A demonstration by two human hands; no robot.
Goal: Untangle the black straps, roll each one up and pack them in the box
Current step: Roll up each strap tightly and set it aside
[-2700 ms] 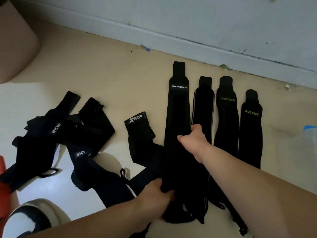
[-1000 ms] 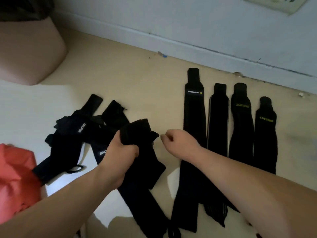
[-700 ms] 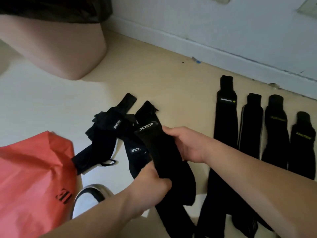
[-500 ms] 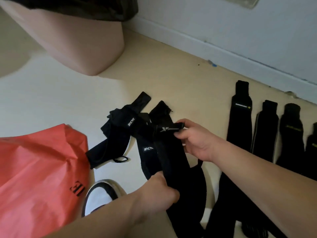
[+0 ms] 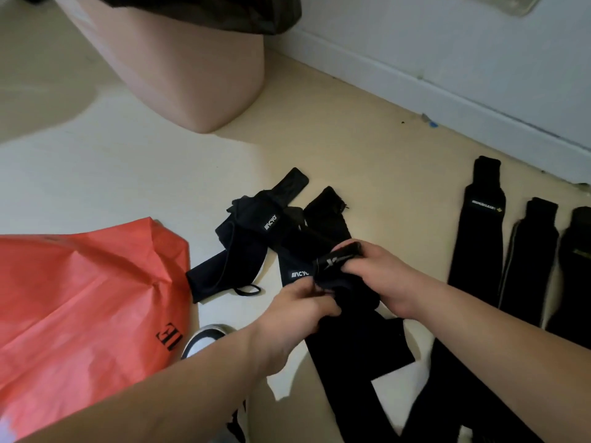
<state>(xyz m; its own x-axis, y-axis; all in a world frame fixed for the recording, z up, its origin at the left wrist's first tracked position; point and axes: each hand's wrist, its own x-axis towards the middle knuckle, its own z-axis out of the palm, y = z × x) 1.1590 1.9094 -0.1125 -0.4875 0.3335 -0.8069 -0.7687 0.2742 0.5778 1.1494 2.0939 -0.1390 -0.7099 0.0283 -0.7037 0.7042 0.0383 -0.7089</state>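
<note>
We hold one black strap (image 5: 347,302) between both hands above the floor (image 5: 367,148): our left hand (image 5: 297,310) pinches it from the near side with the fingers closed on the cloth, and our right hand (image 5: 380,276) is wrapped around its far end, where the strap is turned over into a small roll (image 5: 337,259) with a white logo showing. The rest of this strap trails down toward the near edge of the floor and lies flat there. Just beyond our hands, toward the wall (image 5: 447,43), a tangled heap of black straps (image 5: 256,238) rests on the floor, two white labels visible on it and a thin loop sticking out at its near side. Toward the right edge of the floor, three more straps (image 5: 479,238) lie straight and side by side, their narrow ends pointing to the wall. At the left, a red bag (image 5: 80,298) lies crumpled on the floor, close beside the heap but not touching it. A pink bin (image 5: 192,68) with a dark liner stands at the far left, well apart from the straps. A round white and black thing shows under our left forearm; we cannot tell what it is.
</note>
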